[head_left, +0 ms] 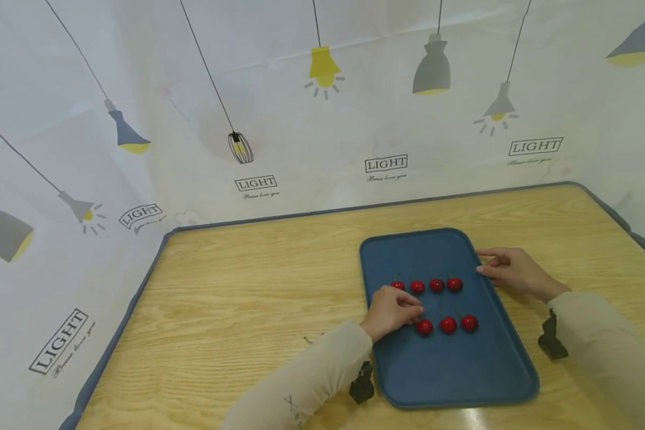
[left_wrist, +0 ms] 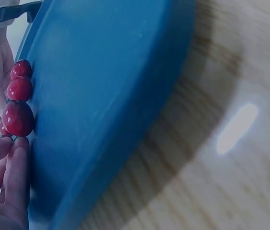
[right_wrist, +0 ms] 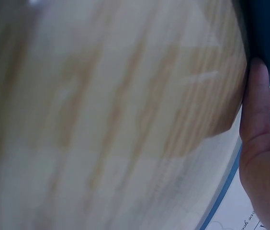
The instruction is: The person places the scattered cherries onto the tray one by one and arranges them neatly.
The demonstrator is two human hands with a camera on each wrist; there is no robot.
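A blue rectangular tray (head_left: 451,376) holds two rows of red cherries with stems. My left hand (head_left: 391,310) reaches over its left side, at the left end of the front row. Thumb and fingertips pinch the stem of the leftmost front cherry (head_left: 424,326); in the left wrist view this cherry (left_wrist: 18,118) sits right at the fingertips. To its right are a middle cherry (head_left: 448,325) and an end cherry (head_left: 469,322). My right hand (head_left: 516,272) grips the tray's right rim, and in the right wrist view its thumb (right_wrist: 258,96) lies against the tray's outer side.
The back row has several cherries, its leftmost cherry (head_left: 398,286) partly covered by my left hand. On the wooden table (head_left: 236,298), a stem (head_left: 308,340) and a bit of red show behind my left sleeve. A lamp-print cloth (head_left: 312,131) hangs around the table.
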